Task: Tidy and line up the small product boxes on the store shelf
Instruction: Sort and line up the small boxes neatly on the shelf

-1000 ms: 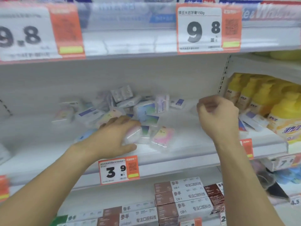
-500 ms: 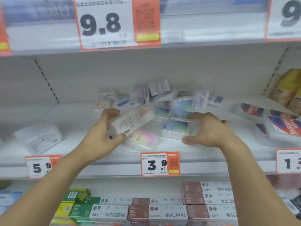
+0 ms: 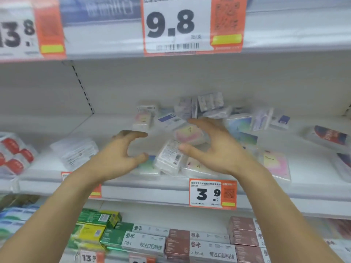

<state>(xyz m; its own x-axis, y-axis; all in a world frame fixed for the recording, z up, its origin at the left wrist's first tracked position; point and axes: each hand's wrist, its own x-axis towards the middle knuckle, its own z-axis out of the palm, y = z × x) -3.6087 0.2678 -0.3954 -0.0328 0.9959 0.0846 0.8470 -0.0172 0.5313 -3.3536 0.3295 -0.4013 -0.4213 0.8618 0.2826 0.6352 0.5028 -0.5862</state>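
A jumbled pile of small clear product boxes (image 3: 205, 114) lies on the middle white shelf (image 3: 152, 185). My left hand (image 3: 121, 154) hovers at the pile's left side, fingers curled and apart, holding nothing. A tilted box with a white printed label (image 3: 169, 156) leans between my two hands. My right hand (image 3: 216, 147) is spread, its fingers arched over a pink-and-yellow box (image 3: 188, 133) and its thumb by the labelled box; blur hides whether it grips. Another pink box (image 3: 275, 164) lies flat to the right.
A 3.9 price tag (image 3: 210, 194) hangs on the shelf edge. White packs (image 3: 76, 152) and red-dotted packs (image 3: 13, 154) sit to the left, red-and-blue packs (image 3: 330, 135) to the right. Toothpaste cartons (image 3: 190, 243) fill the shelf below. The upper shelf carries a 9.8 tag (image 3: 174, 25).
My left hand has let go of the white-labelled box, which now leans on the pile. My right hand has lifted off the blue-green box and moved left over the pink one. The view shifted left.
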